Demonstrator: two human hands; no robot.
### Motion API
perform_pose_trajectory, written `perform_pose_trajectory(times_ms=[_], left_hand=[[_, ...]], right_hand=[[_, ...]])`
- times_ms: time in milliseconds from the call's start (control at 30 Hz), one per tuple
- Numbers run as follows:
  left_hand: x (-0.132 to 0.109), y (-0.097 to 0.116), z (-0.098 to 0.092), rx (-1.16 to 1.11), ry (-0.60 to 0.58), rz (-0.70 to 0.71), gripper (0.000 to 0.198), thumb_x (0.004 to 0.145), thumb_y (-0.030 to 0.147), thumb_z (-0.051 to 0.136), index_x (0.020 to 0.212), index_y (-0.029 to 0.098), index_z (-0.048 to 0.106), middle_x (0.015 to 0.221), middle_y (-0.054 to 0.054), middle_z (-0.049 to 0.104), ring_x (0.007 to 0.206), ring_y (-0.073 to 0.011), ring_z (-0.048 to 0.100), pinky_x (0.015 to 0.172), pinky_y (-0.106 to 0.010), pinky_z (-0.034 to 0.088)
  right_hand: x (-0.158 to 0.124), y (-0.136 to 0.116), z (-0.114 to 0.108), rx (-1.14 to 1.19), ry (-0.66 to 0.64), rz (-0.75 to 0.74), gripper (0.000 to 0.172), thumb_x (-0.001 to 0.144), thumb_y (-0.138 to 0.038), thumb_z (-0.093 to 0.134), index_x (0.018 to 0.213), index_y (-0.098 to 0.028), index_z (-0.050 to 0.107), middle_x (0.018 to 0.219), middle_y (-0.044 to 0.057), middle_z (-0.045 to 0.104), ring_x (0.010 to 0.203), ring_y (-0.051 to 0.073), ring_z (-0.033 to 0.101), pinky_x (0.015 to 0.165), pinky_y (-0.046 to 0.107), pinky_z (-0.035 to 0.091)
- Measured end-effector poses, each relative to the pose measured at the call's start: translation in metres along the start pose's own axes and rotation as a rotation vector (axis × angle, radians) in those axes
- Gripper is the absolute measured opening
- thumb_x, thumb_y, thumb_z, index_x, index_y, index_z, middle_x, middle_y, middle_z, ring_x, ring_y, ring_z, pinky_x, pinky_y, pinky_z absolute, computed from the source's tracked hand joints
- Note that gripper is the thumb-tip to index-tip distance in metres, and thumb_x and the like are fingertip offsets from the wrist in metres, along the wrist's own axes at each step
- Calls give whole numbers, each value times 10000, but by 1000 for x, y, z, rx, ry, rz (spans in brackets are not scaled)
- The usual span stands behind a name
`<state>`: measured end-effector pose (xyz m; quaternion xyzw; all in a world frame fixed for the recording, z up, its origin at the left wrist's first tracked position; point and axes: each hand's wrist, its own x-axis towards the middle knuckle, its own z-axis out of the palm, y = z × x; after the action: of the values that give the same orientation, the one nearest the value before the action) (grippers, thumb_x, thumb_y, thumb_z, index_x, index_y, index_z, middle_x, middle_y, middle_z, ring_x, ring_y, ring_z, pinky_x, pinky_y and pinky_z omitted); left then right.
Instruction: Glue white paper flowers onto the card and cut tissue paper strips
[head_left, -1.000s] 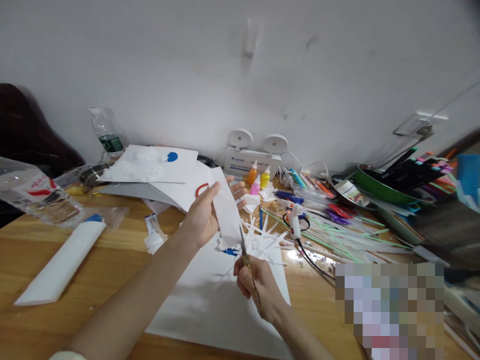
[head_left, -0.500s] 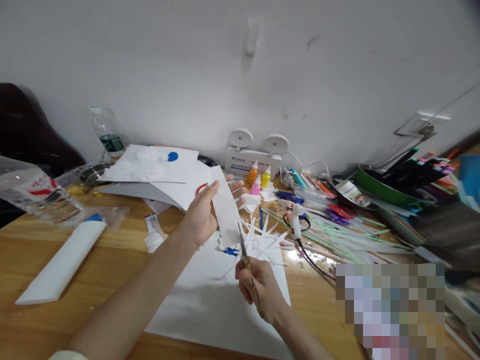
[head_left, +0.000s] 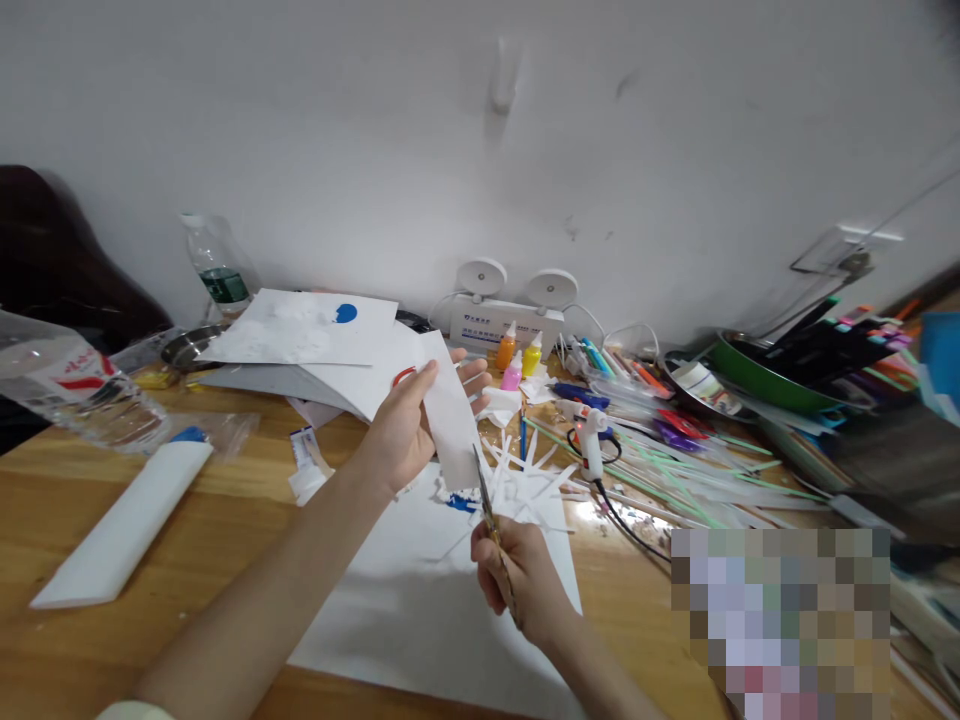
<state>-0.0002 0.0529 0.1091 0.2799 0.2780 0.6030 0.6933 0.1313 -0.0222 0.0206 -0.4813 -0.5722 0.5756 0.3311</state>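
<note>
My left hand (head_left: 409, 420) pinches a long white paper strip (head_left: 452, 415) between thumb and fingers, the other fingertips spread behind it. In my right hand (head_left: 517, 575) is a pair of scissors (head_left: 491, 525), its blades pointing up at the strip's right edge near the lower end. The blades look nearly closed; whether they are cutting the paper I cannot tell. Behind and below lie several thin white cut strips (head_left: 529, 485), fanned out, with a small blue piece (head_left: 460, 502) beside them. A large white sheet (head_left: 420, 610) lies flat under both hands.
A white glue gun (head_left: 592, 440) with a black cord stands at right, beside scattered pipe cleaners and plastic packets. Small paint bottles (head_left: 512, 373) stand at the back. Stacked white boards (head_left: 300, 335), a large water bottle (head_left: 82, 390) and a folded white paper (head_left: 127, 525) are at left.
The scissors have shifted very slightly left against the strip's right edge, and their blades look a little closer together. My left hand and the strip have hardly moved.
</note>
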Motion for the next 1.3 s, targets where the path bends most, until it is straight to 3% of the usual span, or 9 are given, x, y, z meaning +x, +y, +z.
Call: perform_pose_trajectory(times_ms=[233,467,933,1067,1300], left_hand=[[1,-1,-1,-5,-9,-3,283,829,222,410,1063,120,534,985,-110,643,929,-202,594,891,-397,421],[-3,-5,0,-12,-53,-38,301,832,215,408,1096,118,515,1028,-125,629,977,-224,573,878,-408,431],[-7,-16,4,-51,-83,-124,306,833,198,416,1120,125,494,1002,-128,640,931,-226,596,849,-427,449],[-7,-16,4,-66,-137,-141,375,811,206,460,1182,158,441,1062,-119,614,961,-234,581,867,-427,433],[-12,-18,5,-35,-243,-134,665,696,-50,460,1278,233,304,1175,-74,555,1066,-217,515,951,-408,347]], right_hand=[[0,8,0,3,-34,5,426,706,-588,428,621,-170,431,331,-66,388,267,56,302,304,171,202],[-3,12,-4,11,-76,-118,518,765,-632,320,690,-138,456,432,-19,451,361,67,367,372,182,277],[-2,4,-6,25,-47,-175,556,750,-661,307,691,-132,467,439,-24,428,387,73,363,400,199,263],[-2,4,-6,76,-25,-181,546,759,-654,302,700,-135,463,417,-30,424,367,70,342,395,204,265],[-2,2,-7,152,-9,-230,544,828,-582,233,659,-132,489,393,-26,419,375,79,352,438,226,300]])
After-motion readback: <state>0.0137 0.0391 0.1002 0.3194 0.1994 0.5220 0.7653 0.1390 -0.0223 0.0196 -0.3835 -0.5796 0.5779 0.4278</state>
